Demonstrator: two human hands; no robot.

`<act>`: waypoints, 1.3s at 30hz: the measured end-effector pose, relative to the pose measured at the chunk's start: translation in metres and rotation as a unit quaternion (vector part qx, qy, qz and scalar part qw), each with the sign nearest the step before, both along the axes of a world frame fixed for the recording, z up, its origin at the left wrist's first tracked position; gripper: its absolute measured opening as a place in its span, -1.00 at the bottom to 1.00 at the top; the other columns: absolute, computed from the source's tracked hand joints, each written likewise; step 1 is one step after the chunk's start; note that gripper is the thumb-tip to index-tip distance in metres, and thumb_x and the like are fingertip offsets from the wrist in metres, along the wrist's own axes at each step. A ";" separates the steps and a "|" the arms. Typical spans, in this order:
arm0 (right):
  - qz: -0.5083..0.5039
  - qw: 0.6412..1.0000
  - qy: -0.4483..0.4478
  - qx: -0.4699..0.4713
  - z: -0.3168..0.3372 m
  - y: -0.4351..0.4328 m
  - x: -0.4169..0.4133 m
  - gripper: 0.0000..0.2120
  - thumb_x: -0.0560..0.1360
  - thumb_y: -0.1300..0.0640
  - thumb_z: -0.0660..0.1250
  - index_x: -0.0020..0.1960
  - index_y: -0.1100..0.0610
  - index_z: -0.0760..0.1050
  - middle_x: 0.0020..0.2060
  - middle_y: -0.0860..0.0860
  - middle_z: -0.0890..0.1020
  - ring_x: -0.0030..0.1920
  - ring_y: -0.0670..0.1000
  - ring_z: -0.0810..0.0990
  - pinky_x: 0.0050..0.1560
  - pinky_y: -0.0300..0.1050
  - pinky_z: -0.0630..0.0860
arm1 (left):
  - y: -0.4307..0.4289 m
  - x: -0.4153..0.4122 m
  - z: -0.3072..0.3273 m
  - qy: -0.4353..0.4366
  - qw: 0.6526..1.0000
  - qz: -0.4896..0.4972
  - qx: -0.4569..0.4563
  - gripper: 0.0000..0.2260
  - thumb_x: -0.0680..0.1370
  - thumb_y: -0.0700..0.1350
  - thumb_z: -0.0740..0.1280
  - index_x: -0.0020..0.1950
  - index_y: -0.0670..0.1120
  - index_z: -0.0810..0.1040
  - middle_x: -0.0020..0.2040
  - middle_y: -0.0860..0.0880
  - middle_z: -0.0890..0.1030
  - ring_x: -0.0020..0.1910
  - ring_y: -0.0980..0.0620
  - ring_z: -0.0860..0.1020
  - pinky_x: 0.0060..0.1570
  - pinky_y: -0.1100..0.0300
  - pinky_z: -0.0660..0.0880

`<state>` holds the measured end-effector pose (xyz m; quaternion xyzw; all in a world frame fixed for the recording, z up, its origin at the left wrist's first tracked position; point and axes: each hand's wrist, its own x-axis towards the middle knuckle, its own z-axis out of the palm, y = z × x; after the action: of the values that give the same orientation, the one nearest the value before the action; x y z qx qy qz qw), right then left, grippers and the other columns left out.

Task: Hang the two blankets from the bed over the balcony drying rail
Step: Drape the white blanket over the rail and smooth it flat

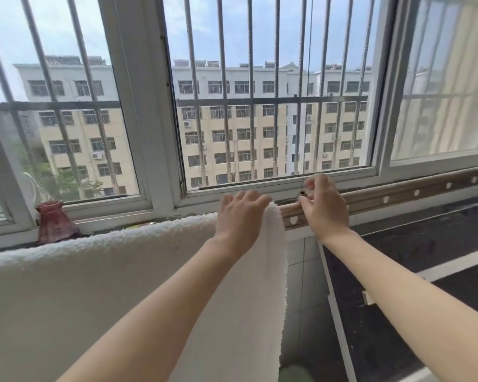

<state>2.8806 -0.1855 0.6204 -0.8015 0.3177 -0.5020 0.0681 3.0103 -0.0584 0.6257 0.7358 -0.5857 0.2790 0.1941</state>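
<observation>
The fingers of the left hand lie spread and gently bent over the top fold of a white, fluffy fleece blanket, just below the middle of the frame. They rest on the pile rather than clutch it. Beside them, the fingers of the right hand are bent over a tan metal drying rail punched with heart-shaped holes, with one fingertip lifted near the small dark fitting where a thin hanging cable meets the rail. The back of the hand hides whether those fingers grasp the rail, pinch the fitting or merely touch it.

Outward from the hands, the blanket hangs over the rail from centre frame to the left edge. Its right-hand end drops in a narrow fold just beside the left wrist. To the right the rail runs bare toward the upper right, above a dark countertop. A red ribbed glass vase stands on the sill at the left, behind the blanket, and the barred window fills the upper frame.

One blanket appears hung, and the step in hand looks like settling its end against the cable fitting. No second blanket is in view. The next move probably calls for both hands to let go and fetch it, then spread it along the bare stretch of rail on the right without snagging the cable.
</observation>
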 end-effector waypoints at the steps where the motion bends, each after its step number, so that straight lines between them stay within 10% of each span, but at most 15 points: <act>1: 0.015 1.000 0.005 0.009 0.000 -0.003 -0.002 -0.70 0.48 0.21 0.36 0.15 0.19 0.36 -0.06 0.06 0.54 -0.16 0.05 0.56 -0.24 -0.15 0.39 | -0.005 -0.003 0.002 0.002 1.000 -0.002 0.021 -0.58 0.52 -0.29 0.18 0.29 0.12 0.40 0.26 0.03 0.45 0.26 -0.05 0.38 0.16 0.06 0.18; 13: 0.066 0.996 0.064 0.005 0.003 -0.027 -0.008 -0.85 0.51 0.13 0.33 0.03 0.17 0.49 -0.05 0.06 0.58 -0.18 -0.01 0.50 -0.21 -0.18 0.40 | -0.027 -0.028 0.025 0.077 0.992 0.064 0.082 -0.68 0.54 -0.25 0.22 0.16 0.11 0.53 0.18 0.02 0.54 0.19 -0.05 0.45 0.01 0.12 0.37; 39: 0.063 0.991 0.110 -0.039 0.007 -0.014 -0.017 -0.83 0.55 0.08 0.23 0.02 0.15 0.53 -0.10 0.06 0.64 -0.12 0.11 0.59 -0.24 -0.16 0.32 | -0.049 -0.062 0.003 0.135 0.984 0.043 -0.107 -0.90 0.53 -0.11 0.26 0.02 -0.06 0.44 -0.06 -0.03 0.60 -0.12 -0.11 0.56 -0.26 0.13 0.35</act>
<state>2.8637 -0.1995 0.6269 -0.8723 0.2523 -0.4175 0.0332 2.9479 -0.1077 0.6283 0.7662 -0.4884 0.2467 0.3369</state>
